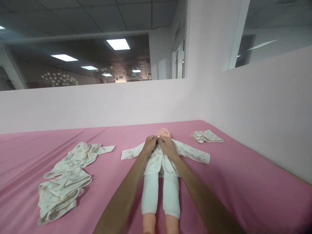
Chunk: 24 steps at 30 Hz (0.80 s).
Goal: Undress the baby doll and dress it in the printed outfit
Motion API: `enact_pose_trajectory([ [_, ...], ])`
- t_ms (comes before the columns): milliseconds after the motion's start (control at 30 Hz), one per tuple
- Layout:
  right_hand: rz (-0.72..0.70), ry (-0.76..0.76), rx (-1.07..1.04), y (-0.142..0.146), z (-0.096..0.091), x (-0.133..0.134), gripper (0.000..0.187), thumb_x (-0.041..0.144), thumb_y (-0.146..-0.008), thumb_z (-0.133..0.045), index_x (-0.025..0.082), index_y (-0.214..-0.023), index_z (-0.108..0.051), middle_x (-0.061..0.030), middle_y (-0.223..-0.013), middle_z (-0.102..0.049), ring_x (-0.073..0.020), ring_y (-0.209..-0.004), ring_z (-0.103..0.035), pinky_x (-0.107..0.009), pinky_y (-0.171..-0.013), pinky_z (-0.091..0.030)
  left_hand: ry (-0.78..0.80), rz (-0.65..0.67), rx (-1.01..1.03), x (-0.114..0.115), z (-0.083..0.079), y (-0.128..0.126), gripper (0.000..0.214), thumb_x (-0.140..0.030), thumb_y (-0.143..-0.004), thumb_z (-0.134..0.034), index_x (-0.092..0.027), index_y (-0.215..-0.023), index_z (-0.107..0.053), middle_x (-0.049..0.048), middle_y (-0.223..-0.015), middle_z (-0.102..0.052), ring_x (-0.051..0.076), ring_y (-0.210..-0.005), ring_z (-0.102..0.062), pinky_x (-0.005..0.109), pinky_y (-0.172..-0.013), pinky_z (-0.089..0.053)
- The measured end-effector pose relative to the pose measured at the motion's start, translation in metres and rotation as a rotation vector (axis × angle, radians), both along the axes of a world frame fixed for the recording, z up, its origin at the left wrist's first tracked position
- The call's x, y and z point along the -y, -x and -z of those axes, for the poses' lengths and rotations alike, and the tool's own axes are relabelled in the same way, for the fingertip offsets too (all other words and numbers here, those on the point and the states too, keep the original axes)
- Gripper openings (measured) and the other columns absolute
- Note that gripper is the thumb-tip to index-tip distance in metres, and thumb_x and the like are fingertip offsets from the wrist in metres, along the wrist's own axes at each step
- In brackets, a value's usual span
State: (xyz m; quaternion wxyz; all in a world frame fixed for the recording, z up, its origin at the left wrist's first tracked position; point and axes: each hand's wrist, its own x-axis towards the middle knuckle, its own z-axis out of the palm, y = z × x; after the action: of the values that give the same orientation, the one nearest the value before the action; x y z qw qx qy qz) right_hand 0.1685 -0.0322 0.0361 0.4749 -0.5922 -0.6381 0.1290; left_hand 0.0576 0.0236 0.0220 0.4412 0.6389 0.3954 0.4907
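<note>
A baby doll [164, 132] lies on its back, head away from me. It wears a white printed baby jacket [153, 165] with sleeves spread to both sides, over white leggings [149, 193]. At the doll's neck, my left hand [151, 142] pinches one side of the jacket's collar. Close beside it, my right hand [167, 145] pinches the other side, the fingertips of both hands nearly meeting. Below the hands the jacket's front edges hang apart. My fingers cover the collar, so any fastener there is hidden.
Crumpled printed baby clothes [70, 170] lie to the left on the pink sheet [109, 172]. A folded printed garment [207, 136] rests at the far right. White walls [97, 107] with windows stand behind and to the right.
</note>
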Motion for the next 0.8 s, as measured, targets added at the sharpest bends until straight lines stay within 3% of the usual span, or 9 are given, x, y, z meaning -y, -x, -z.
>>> enact_pose_trajectory([
  [167,-0.026,-0.016,0.088,0.0,0.003,0.0,0.025,0.016,-0.082,-0.045,0.022,-0.077,-0.069,-0.0011,-0.086,-0.072,-0.0167,-0.084,-0.062,-0.023,-0.071,-0.039,0.111,0.028,0.129,-0.004,0.002,0.001,0.024,-0.034,-0.073,-0.059,-0.012,-0.08,-0.064,0.0016,-0.065,-0.061,0.011,-0.057,-0.054,0.023,-0.057,-0.041],
  [333,0.122,-0.089,0.055,0.001,0.009,-0.004,0.029,0.019,-0.083,-0.049,0.019,-0.108,-0.063,-0.0064,-0.106,-0.07,-0.0195,-0.096,-0.061,-0.026,-0.079,-0.041,0.151,0.074,0.156,-0.001,-0.002,-0.001,0.019,-0.032,-0.069,-0.063,-0.013,-0.071,-0.061,-0.0005,-0.06,-0.058,0.008,-0.052,-0.05,0.021,-0.052,-0.037],
  [467,0.12,-0.112,0.2,0.002,0.009,-0.004,0.02,0.017,-0.082,-0.049,0.018,-0.091,-0.067,-0.0078,-0.103,-0.07,-0.0202,-0.095,-0.059,-0.027,-0.082,-0.039,0.158,0.068,0.176,0.004,-0.005,-0.001,0.017,-0.03,-0.068,-0.063,-0.014,-0.072,-0.06,-0.0015,-0.059,-0.056,0.008,-0.052,-0.049,0.021,-0.052,-0.037],
  [700,0.088,-0.164,0.148,-0.001,0.013,0.011,0.024,0.016,-0.082,-0.048,0.018,-0.094,-0.069,-0.008,-0.105,-0.068,-0.0204,-0.099,-0.058,-0.029,-0.087,-0.038,0.103,0.036,0.142,0.016,-0.006,0.004,0.027,-0.032,-0.072,-0.064,-0.013,-0.091,-0.063,0.0056,-0.08,-0.065,0.013,-0.071,-0.06,0.025,-0.07,-0.046],
  [800,0.153,-0.136,0.085,-0.008,0.018,0.023,0.018,0.019,-0.079,-0.05,0.017,-0.086,-0.067,-0.0092,-0.098,-0.068,-0.0213,-0.093,-0.057,-0.03,-0.082,-0.038,0.005,-0.063,-0.031,0.031,-0.005,0.01,0.04,-0.032,-0.068,-0.069,-0.014,-0.103,-0.062,0.0095,-0.099,-0.065,0.017,-0.086,-0.06,0.028,-0.078,-0.046],
])
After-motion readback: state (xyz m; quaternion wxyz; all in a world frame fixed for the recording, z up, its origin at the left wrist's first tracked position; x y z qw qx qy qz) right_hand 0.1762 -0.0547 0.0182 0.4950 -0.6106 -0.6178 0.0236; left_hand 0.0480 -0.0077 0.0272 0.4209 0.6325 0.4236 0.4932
